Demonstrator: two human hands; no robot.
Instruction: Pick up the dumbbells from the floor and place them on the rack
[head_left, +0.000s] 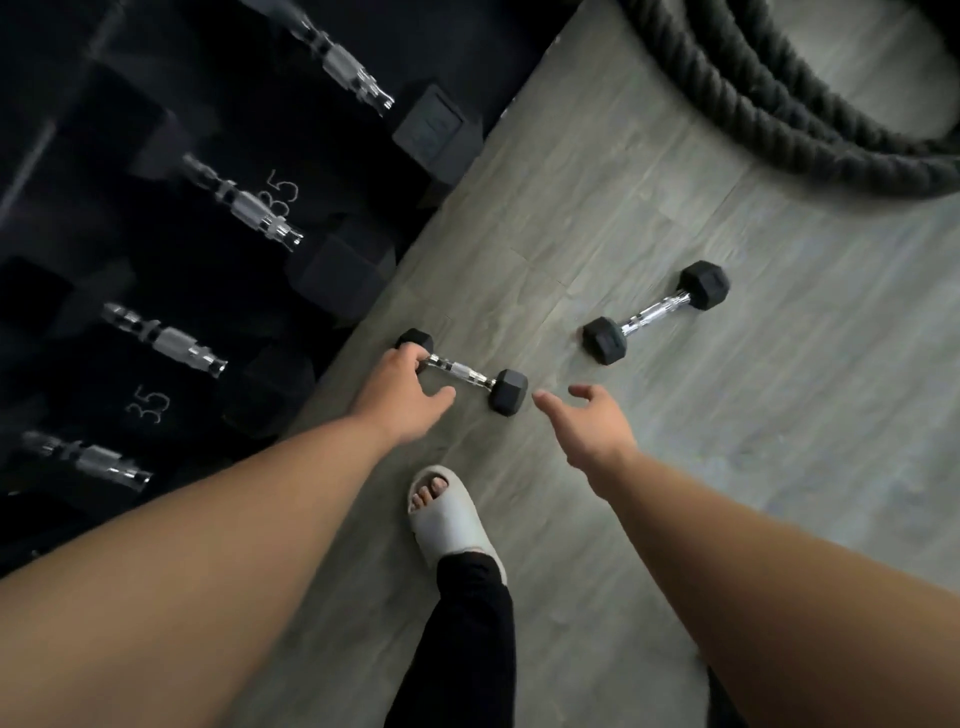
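Dumbbells lie on the floor: the near dumbbell mid-frame, the far dumbbell right of centre. Wrap your left hand fully round the chrome handle; it seems only to touch it, fingers half curled. Your right hand hangs spread, empty.

matt dumbbell heads — chrome handle

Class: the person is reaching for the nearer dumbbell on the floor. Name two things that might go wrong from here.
1. The left hand meets the dumbbell off-centre, near one head; it may tip when lifted.
2. The sandalled foot with bare toes is close by; a dropped weight could hit it.
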